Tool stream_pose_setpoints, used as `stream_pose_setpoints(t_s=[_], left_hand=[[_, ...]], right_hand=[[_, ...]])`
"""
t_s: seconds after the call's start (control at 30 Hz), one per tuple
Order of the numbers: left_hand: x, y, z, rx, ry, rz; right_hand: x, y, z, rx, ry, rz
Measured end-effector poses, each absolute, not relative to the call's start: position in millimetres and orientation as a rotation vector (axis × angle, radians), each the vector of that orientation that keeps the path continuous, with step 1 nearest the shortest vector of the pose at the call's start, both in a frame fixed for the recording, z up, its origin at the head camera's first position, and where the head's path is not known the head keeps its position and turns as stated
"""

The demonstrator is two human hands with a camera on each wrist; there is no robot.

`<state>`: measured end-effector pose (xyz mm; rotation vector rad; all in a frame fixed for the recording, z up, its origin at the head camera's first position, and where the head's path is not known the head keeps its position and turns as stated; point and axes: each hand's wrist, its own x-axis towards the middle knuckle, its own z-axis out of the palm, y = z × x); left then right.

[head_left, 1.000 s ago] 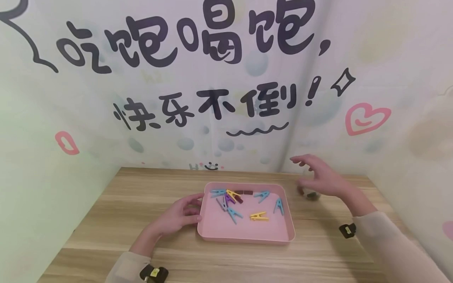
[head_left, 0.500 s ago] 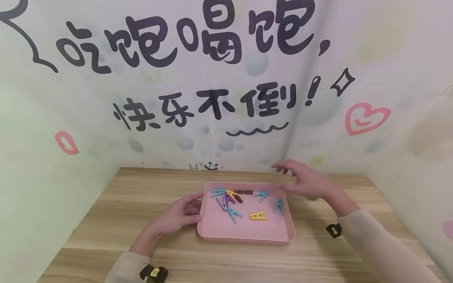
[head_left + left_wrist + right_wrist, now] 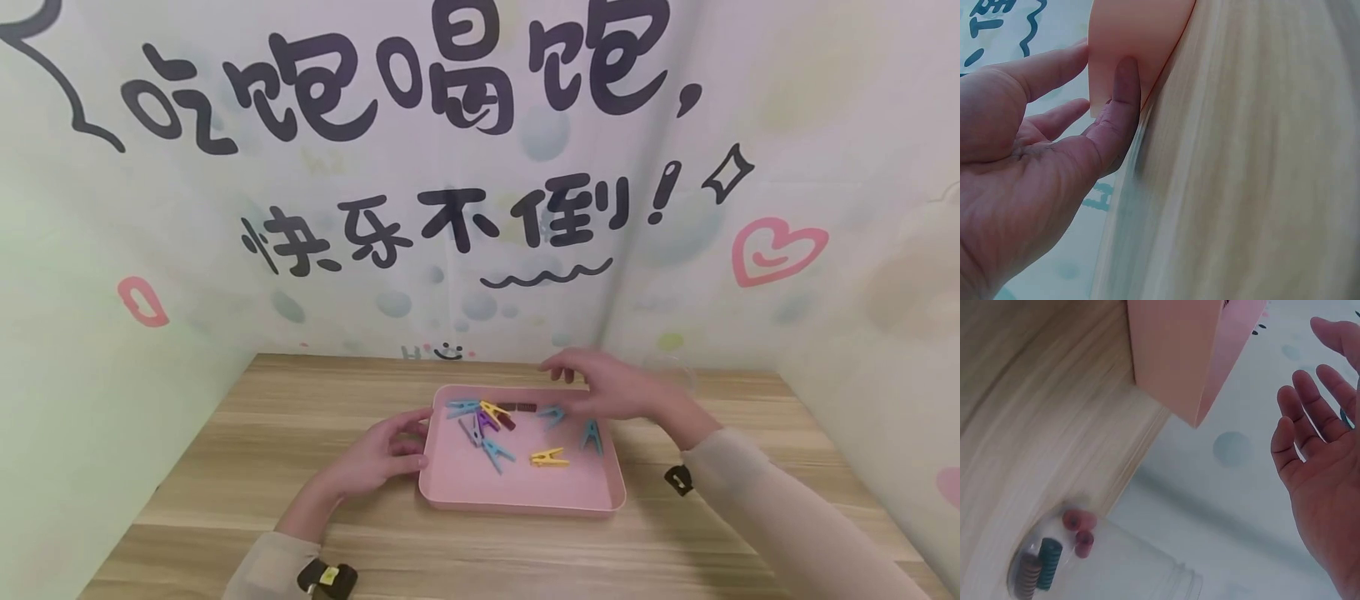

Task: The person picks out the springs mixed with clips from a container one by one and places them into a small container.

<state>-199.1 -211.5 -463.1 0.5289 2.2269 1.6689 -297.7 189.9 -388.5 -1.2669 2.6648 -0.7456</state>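
A pink tray (image 3: 585,487) holds several blue clothespins, such as one by its right wall (image 3: 592,436), plus yellow clothespins (image 3: 550,457), a purple clothespin (image 3: 486,421) and a grey clothespin (image 3: 471,432). Dark ribbed pieces (image 3: 527,407) lie along its far wall. My left hand (image 3: 375,454) rests its fingertips on the tray's left wall; in the left wrist view, one finger (image 3: 1126,81) lies against that pink wall. My right hand (image 3: 611,387) hovers over the tray's far right corner, fingers loosely bent, and partly covers a blue clothespin (image 3: 553,415). Nothing shows in its palm (image 3: 1329,481).
Right of the tray, a clear jar (image 3: 1141,569) stands on the wooden table (image 3: 300,442), with red, teal and brown ribbed pieces at its bottom. My right forearm largely hides it in the head view. A printed curtain (image 3: 360,317) closes off the back and sides.
My right hand has moved left, from beside the clear jar to over the tray's far right corner. The left hand and the tray have stayed in place.
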Motion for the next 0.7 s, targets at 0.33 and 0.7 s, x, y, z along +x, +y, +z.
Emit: stream_pose_setpoints(t_s=[0.33,0.7], left_hand=[[-200.7,-211.0,-462.6,0.515,2.234,1.672],[-198.8,-210.1,-462.2,0.519,2.226,1.672]], right_hand=[[-302.5,160.2,-393.0,-1.295,2.546,-0.644],[-302.1,136.2,-405.0,-1.214,2.459,-0.531]])
